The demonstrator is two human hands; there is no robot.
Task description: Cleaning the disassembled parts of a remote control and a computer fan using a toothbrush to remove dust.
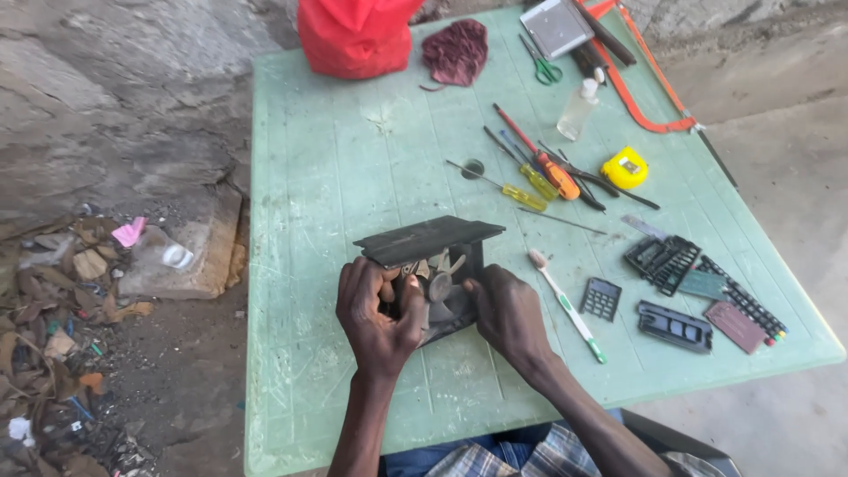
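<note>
The dark electronic unit (pixel 435 274) sits near the front middle of the pale green plastic table (pixel 336 177), gripped from both sides. Its flat black lid (pixel 428 238) is lifted and tilted over the body, so the inside is exposed; pale parts and a round dark component show within, though they are too small to identify. The left hand (pixel 378 309) has its fingers curled closed around the unit's left edge, thumb pressed in toward the opening. The right hand (pixel 505 309) clamps the right side, fingers wrapped closed on the casing. Judged from this, opening is done and the interior work is in hand; nothing appears refitted. To the right lie separated pieces: dark keypad frames (pixel 662 259), a small calculator-like pad (pixel 601 299), a black slotted cover (pixel 675 326) and a green board (pixel 702 284). A toothbrush (pixel 565 305) lies just beside the right hand. Screwdrivers (pixel 539 172), a yellow tape measure (pixel 625 168), a small clear bottle (pixel 579 109), scissors (pixel 541 64) and an orange hacksaw (pixel 649 97) lie farther back, untouched.
</note>
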